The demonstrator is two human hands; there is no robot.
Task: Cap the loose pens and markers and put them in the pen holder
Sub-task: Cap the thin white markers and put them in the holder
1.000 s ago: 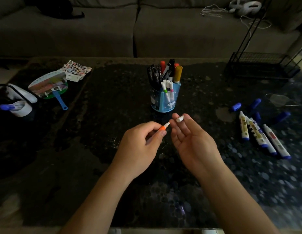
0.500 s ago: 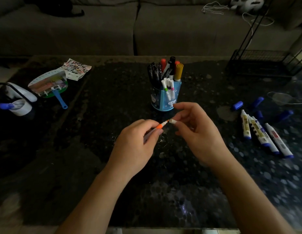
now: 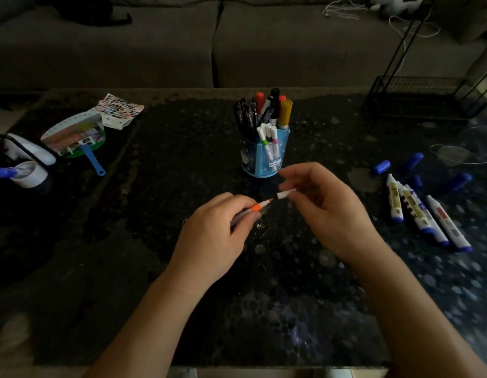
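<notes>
Your left hand (image 3: 215,236) curls around an orange-tipped pen (image 3: 257,207), tip aimed right and away. Your right hand (image 3: 326,211) pinches the white cap (image 3: 286,193) between its fingertips, open end just beside the tip, not touching it. Both hover near the blue pen holder (image 3: 265,162), above the dark table (image 3: 168,186).

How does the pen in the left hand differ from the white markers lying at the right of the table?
The orange-tipped pen is thin; the white markers are thicker. The pen is held off the table in the left hand, facing a small white cap in the right hand; the markers lie side by side on the table, with blue caps loose nearby. Both are uncapped.
</notes>
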